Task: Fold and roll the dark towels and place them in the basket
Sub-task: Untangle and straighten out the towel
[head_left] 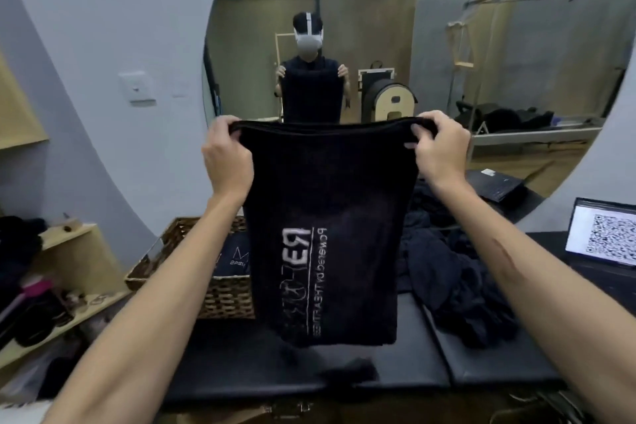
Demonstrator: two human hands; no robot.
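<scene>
Black padded bench (481,365) runs below a round wall mirror (516,55); left of the dark towel (327,217) stands a wicker basket (223,296). Your left hand (227,158) pinches the towel's top left corner, your right hand (440,151) its top right, fingers curled over the edge. It hangs above the bench, and right of it lies a heap of dark towels (457,279).

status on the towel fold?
Left hand, right hand: both grip towel top corners. Towel hangs unrolled. Basket behind-left. Nothing blocking.
</scene>
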